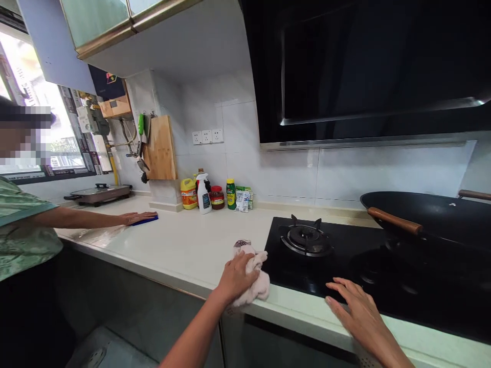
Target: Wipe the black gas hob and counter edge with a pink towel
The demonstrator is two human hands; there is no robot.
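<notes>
My left hand (238,276) grips a crumpled pale pink cloth (258,290), which lies on the white countertop (180,253) beside the left edge of the black gas stove (264,263). Part of the cloth is hidden under my fingers. My right hand (356,309) holds nothing; its fingers are apart, over the front edge of the stove and the counter strip. Close behind both hands is the left burner (307,239) with its metal pan support. A large black wok (433,214) with wooden handles sits on the right side of the stove.
At the left, another person's hand (132,217) presses a blue cloth (148,220) on the counter. Against the wall stand a white spray bottle (203,194), a yellow jug (188,194), a red-lidded jar (217,198) and a green bottle (230,194). A black range hood (368,76) overhangs the stove.
</notes>
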